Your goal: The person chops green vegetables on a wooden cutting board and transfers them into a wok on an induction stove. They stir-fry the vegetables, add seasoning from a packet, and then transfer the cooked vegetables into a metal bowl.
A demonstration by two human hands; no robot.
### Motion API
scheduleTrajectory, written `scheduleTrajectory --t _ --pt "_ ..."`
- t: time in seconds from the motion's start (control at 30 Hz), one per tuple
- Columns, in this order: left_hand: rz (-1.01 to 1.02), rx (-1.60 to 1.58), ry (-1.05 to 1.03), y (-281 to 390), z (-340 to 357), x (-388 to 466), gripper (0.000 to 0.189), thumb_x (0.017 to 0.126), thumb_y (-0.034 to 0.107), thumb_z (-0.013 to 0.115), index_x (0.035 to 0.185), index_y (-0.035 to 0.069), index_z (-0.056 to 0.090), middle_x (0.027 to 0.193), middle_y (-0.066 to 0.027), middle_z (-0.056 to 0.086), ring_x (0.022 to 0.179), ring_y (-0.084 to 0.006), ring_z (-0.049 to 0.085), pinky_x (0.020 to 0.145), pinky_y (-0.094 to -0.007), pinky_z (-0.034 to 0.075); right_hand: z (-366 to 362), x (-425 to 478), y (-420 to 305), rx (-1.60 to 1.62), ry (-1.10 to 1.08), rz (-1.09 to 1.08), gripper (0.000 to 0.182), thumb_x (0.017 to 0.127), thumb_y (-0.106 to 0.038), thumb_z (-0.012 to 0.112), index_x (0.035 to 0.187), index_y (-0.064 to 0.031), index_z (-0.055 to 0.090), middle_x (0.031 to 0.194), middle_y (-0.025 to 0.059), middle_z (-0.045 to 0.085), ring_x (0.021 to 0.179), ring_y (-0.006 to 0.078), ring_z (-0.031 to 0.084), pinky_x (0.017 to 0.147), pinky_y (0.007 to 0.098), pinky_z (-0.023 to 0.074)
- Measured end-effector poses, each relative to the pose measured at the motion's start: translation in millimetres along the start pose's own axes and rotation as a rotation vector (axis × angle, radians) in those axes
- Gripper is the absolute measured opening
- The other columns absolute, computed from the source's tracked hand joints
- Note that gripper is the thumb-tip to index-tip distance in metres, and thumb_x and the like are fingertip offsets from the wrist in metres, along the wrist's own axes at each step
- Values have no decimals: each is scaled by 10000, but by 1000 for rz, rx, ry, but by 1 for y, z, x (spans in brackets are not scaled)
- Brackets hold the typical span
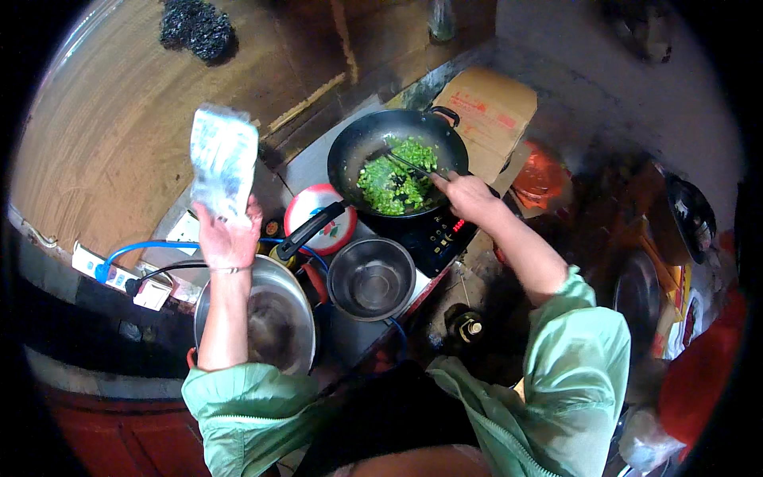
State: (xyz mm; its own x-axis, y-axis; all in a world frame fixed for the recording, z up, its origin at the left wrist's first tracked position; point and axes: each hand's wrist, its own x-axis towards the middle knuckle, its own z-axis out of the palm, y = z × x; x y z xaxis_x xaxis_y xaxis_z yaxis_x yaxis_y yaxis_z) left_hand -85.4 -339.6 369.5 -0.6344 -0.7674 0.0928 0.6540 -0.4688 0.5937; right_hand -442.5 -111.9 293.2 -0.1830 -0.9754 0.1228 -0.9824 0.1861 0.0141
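Note:
My left hand (229, 232) is raised over the counter's left side, gripping the lower end of a pale plastic packet (223, 158) that bears blurred writing. With my right hand (468, 194) I hold the dark handle of a spatula (411, 164). Its head is partly hidden among chopped green vegetables (387, 197) in a black wok (346, 146). The wok sits on an induction cooker (441, 238) with a lit red display, its long handle (310, 229) pointing towards my left forearm.
A steel bowl (372, 280) and a red-rimmed enamel dish (320, 208) stand beside the wok. Under my left forearm is a large steel pot (292, 322). Cables run to a power strip (86, 262). A cardboard box (489, 119) lies behind the wok; a bottle (471, 328) stands below the counter.

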Motion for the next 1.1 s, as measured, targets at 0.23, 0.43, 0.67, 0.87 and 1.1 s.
scheduleTrajectory --t 0.23,0.43,0.67,0.87,1.1 --pt "214 81 146 93 -52 -89 489 912 521 395 1130 105 532 969 -75 585 722 -201 463 601 -316 369 -118 -94 9 -11 -187 8 595 692 4 542 1267 -142 511 912 170 614 855 350 609 750 429 496" --pt "288 120 202 155 -126 -129 188 904 228 482 1001 86 557 890 -24 578 700 -166 506 622 -275 426 -94 -55 -34 -138 -269 126 617 672 21 527 1267 -142 512 941 192 615 893 349 604 757 440 491" --pt "272 315 440 163 -154 -142 401 951 401 437 1221 110 491 1142 -18 604 931 -193 616 660 -316 484 -40 -11 -53 40 -27 11 643 657 44 519 1274 -135 500 939 199 594 872 366 599 751 439 490" --pt "228 345 242 138 -114 -114 352 968 276 433 1234 47 456 1178 -99 574 1020 -248 593 760 -377 508 -118 -68 -62 -249 -292 115 642 667 0 563 1274 -200 504 893 175 619 843 332 619 720 422 507" --pt "227 400 35 66 -72 -42 278 939 105 481 1194 -6 464 1142 -122 571 1062 -214 559 938 -373 440 -114 -68 -32 -216 -240 213 307 686 -132 624 991 -99 637 772 192 628 787 369 607 687 454 490"
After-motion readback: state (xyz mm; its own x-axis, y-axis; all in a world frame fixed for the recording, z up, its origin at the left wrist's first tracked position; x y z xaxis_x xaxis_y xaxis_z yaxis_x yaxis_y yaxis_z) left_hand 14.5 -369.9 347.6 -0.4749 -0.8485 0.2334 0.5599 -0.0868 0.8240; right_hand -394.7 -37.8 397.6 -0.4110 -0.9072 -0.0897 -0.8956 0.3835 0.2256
